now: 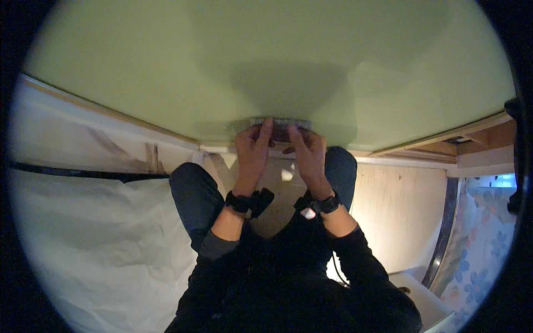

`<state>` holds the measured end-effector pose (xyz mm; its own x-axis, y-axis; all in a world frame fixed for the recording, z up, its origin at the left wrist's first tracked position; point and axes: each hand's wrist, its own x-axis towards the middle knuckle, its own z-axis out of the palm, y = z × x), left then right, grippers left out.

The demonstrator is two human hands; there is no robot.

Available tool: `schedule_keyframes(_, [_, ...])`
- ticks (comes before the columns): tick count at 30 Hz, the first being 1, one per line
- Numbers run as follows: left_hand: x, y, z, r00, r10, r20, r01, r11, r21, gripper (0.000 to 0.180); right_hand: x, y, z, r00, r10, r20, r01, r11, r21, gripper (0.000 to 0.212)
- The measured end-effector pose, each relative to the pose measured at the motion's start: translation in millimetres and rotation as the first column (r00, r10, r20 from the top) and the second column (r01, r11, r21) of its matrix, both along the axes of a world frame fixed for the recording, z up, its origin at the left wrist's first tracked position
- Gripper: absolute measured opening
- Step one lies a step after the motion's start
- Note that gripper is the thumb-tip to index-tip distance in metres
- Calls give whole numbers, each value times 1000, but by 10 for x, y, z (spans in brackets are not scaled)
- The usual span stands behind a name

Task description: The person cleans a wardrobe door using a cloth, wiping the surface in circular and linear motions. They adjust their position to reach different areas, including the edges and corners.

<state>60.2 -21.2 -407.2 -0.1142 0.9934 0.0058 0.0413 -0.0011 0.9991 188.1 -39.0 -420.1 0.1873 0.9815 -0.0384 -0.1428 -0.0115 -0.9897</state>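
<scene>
At the near edge of the pale green tabletop point(139, 61), I hold a narrow, silvery-grey strip or packet with a rough, sparkling surface point(284, 120). Its exact kind I cannot make out. My left hand point(254, 147) grips its left part, with the thumb pointing up across the near side. Opposite it, my right hand point(311, 154) has hold of the right part, its thumb slanting inward. The fingers of both hands are curled and partly hidden behind the thing. A dark band with a small black device sits on each wrist.
Wooden framing point(433, 150) shows beneath the tabletop's right side. A crumpled whitish sheet point(100, 238) spreads at the left, and a light wooden panel point(400, 205) is at the right. Farther right hangs flower-patterned cloth point(472, 272). My knees are just below the edge.
</scene>
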Motion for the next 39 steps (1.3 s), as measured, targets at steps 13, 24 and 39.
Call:
schedule_keyframes(13, [-256,197,-1302,980,-59,-188,47,997,-63,36,-120,208,-1572,973,-191,132,218,948,-233,22])
schedule_keyframes(24, [362,219,-2081,965,-261,-40,217,870,-442,30,208,160,-1803,817,-251,520,516,722,-461,46])
schedule_keyframes(39, [-1540,587,-2296,982,-159,104,168,983,-77,23,-1774,905,-3439,988,-155,3,151,960,-237,28])
